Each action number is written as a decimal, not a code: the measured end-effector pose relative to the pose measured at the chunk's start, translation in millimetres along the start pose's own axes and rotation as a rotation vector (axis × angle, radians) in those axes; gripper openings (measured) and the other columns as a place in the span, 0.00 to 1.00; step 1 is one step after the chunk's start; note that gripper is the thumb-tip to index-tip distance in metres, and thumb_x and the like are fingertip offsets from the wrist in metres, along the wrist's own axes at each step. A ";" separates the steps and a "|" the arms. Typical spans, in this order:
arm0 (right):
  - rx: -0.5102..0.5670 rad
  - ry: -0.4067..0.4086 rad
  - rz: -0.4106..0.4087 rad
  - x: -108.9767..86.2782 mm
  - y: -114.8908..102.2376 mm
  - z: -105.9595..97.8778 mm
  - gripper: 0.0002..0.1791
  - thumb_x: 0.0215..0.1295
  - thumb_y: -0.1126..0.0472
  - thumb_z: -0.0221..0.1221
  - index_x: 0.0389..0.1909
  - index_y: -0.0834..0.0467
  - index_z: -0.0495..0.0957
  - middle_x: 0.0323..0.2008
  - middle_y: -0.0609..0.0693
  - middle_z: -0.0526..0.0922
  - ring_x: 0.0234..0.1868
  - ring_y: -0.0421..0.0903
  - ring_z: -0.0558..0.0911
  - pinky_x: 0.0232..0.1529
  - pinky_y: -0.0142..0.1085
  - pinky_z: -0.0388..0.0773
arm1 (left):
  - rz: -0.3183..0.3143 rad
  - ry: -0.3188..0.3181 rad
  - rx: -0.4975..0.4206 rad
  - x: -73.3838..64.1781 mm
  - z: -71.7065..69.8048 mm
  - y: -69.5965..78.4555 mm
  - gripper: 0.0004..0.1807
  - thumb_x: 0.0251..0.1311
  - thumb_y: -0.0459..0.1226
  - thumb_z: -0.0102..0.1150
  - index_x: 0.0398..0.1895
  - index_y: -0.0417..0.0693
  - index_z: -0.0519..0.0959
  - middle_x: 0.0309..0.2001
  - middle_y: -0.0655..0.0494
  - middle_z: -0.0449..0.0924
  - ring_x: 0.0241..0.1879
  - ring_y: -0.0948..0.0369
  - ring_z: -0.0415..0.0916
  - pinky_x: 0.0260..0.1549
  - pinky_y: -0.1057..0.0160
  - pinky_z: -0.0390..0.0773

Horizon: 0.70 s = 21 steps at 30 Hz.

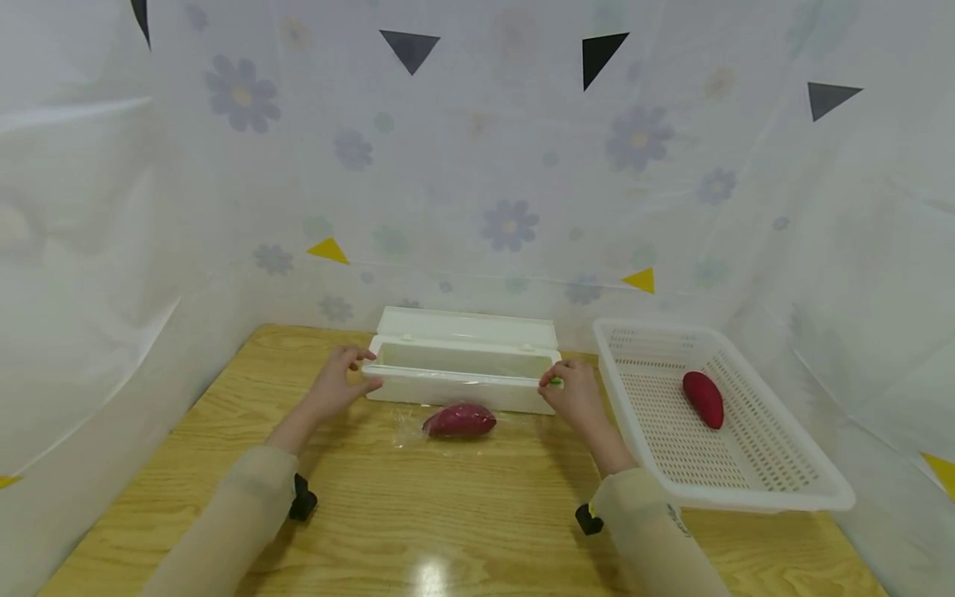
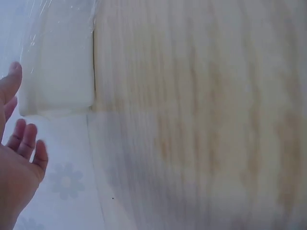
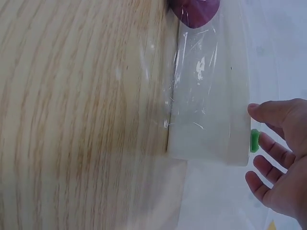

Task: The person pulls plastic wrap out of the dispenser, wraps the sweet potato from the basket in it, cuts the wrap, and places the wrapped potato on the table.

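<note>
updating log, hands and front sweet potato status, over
Left hand at wrap dispenser, left end. Right hand at green slider. Sweet potato amid clear film. Nothing visibly blocking.

Right hand (image 3: pixel 283 158) is sitting at the upper rim of the white box (image 3: pixel 211 148), near its end corner: thumb tip meeting the rim, index tip reaching the green tab (image 3: pixel 254 141). Box is standing near the edge of the worktop (image 3: pixel 86 120). Clear film (image 3: pixel 199 67) is overlapping box side and worktop; purple-red item (image 3: pixel 196 12) is showing partly, frame cutting it off.
</note>
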State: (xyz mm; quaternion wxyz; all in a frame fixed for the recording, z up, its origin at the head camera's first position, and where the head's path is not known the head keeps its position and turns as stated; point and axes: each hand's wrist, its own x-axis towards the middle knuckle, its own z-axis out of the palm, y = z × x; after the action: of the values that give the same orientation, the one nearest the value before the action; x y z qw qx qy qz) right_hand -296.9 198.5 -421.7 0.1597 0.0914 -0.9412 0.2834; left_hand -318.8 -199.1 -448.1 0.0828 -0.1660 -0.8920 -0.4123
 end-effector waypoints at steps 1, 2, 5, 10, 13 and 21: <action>-0.008 0.004 -0.019 -0.4 -0.3 -0.2 0.04 0.52 0.63 0.68 0.26 0.57 0.81 0.45 0.59 0.78 0.54 0.60 0.70 0.55 0.52 0.67 | 0.005 0.020 0.010 -0.7 0.1 1.3 0.21 0.58 0.42 0.64 0.49 0.40 0.72 0.46 0.40 0.68 0.40 0.49 0.67 0.38 0.53 0.71; -0.020 0.011 -0.044 -0.7 -0.5 -0.5 0.04 0.52 0.63 0.68 0.26 0.57 0.81 0.45 0.59 0.79 0.54 0.60 0.71 0.55 0.53 0.67 | 0.006 0.031 0.012 -1.7 -0.1 3.0 0.17 0.57 0.41 0.64 0.44 0.41 0.73 0.40 0.44 0.69 0.36 0.53 0.67 0.34 0.58 0.70; -0.042 0.032 -0.101 -1.9 -1.7 -1.6 0.04 0.52 0.64 0.67 0.27 0.57 0.80 0.43 0.57 0.82 0.51 0.58 0.73 0.54 0.52 0.68 | 0.026 0.039 0.012 -4.4 -1.1 8.0 0.11 0.58 0.39 0.64 0.35 0.43 0.74 0.28 0.52 0.71 0.25 0.59 0.65 0.25 0.65 0.67; -0.023 0.051 -0.147 -4.1 -3.1 -3.0 0.04 0.52 0.66 0.67 0.27 0.56 0.81 0.32 0.51 0.84 0.41 0.52 0.75 0.45 0.47 0.71 | 0.017 -0.005 0.008 -9.2 -2.2 12.5 0.07 0.59 0.39 0.62 0.37 0.46 0.81 0.31 0.55 0.79 0.23 0.61 0.67 0.22 0.66 0.69; -0.021 0.050 -0.175 -4.9 -2.2 -2.8 0.05 0.52 0.68 0.66 0.30 0.58 0.81 0.28 0.49 0.82 0.36 0.50 0.75 0.41 0.44 0.71 | 0.012 -0.018 -0.014 -12.7 -2.2 12.8 0.08 0.60 0.40 0.61 0.39 0.46 0.82 0.35 0.53 0.80 0.26 0.60 0.69 0.21 0.66 0.69; -0.064 -0.005 -0.235 -12.4 -0.6 -5.1 0.12 0.53 0.71 0.64 0.39 0.61 0.82 0.24 0.47 0.75 0.31 0.47 0.73 0.36 0.42 0.72 | 0.061 -0.009 -0.075 -23.7 -4.3 18.7 0.11 0.60 0.41 0.62 0.41 0.44 0.82 0.43 0.54 0.78 0.34 0.59 0.69 0.30 0.65 0.70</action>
State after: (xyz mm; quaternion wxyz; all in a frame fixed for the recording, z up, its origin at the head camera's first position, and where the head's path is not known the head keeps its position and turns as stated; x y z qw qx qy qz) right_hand -283.9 201.8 -421.8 0.1921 0.1965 -0.9329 0.2325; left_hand -289.9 -196.5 -438.8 0.0849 -0.1979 -0.8709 -0.4418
